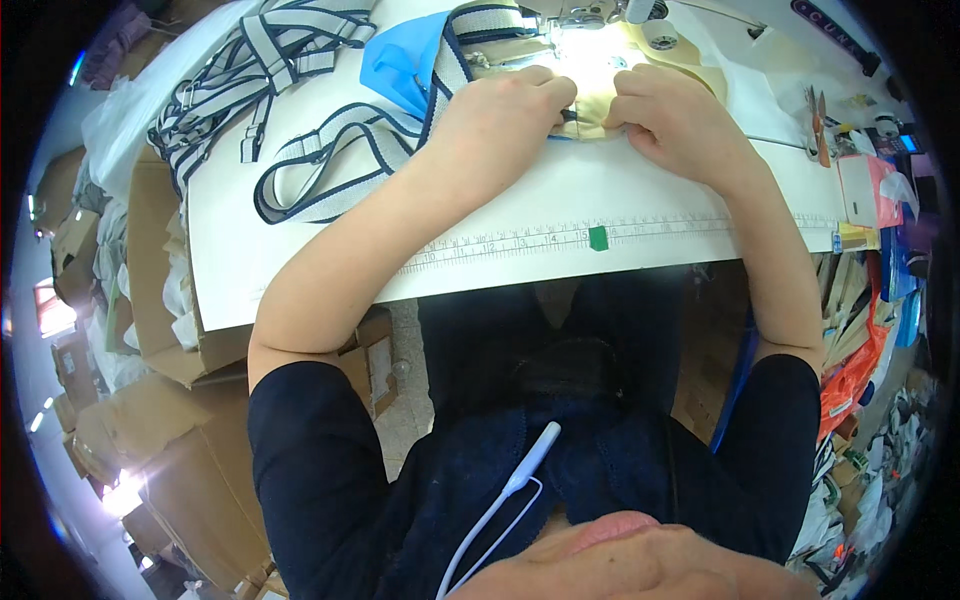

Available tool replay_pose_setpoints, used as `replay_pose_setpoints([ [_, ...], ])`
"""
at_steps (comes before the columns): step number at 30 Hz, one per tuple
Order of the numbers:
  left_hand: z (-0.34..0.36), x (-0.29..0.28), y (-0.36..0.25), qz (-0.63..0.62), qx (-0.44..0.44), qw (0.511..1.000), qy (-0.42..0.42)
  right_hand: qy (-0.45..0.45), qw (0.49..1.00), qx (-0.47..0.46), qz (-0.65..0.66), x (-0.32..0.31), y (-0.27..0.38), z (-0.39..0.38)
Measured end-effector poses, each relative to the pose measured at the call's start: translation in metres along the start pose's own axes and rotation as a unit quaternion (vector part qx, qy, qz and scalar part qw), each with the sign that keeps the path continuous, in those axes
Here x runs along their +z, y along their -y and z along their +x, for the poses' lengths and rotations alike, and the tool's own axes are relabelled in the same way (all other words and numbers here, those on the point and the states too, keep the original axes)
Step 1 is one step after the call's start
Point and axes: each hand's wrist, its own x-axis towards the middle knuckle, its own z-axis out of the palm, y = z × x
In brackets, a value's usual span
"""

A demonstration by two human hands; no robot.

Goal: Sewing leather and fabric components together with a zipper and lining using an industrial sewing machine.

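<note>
Under the sewing machine (600, 14), a pale yellow piece of fabric (594, 97) lies in bright light at the table's far side. My left hand (500, 122) is closed at the fabric's left edge, fingers curled beside a small dark piece. On the other side my right hand (682, 122) pinches the fabric's right edge, thumb against curled fingers. Blue fabric (402, 62) lies left of my left hand. A white webbing strap (335, 150) with navy edges loops across the table beside my left forearm. Exactly what lies beneath my fingertips is hidden.
More straps with buckles (270, 50) are heaped at the far left. A printed ruler (500, 243) with a green mark (598, 238) runs along the near table edge. Scissors (820, 125) and a pink-and-white box (868, 190) lie right. Cardboard boxes (165, 260) stand left.
</note>
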Motion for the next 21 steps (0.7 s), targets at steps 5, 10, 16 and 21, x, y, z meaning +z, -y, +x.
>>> replay_pose_setpoints([
  [5,-0.004,0.008,0.004,0.003,0.035,0.999,-0.04,0.0,1.0,0.011,0.012,0.0,-0.001,-0.003],
  [10,-0.006,0.014,0.005,0.083,0.065,0.989,-0.1,0.023,0.998,0.003,0.065,-0.006,0.006,-0.002],
  [16,-0.006,0.011,0.003,0.068,0.034,0.994,-0.076,0.001,0.992,-0.013,0.123,0.008,0.011,0.001],
  [21,-0.005,0.011,-0.001,0.077,0.002,0.995,-0.067,0.044,0.993,0.012,0.112,0.003,0.012,0.0],
])
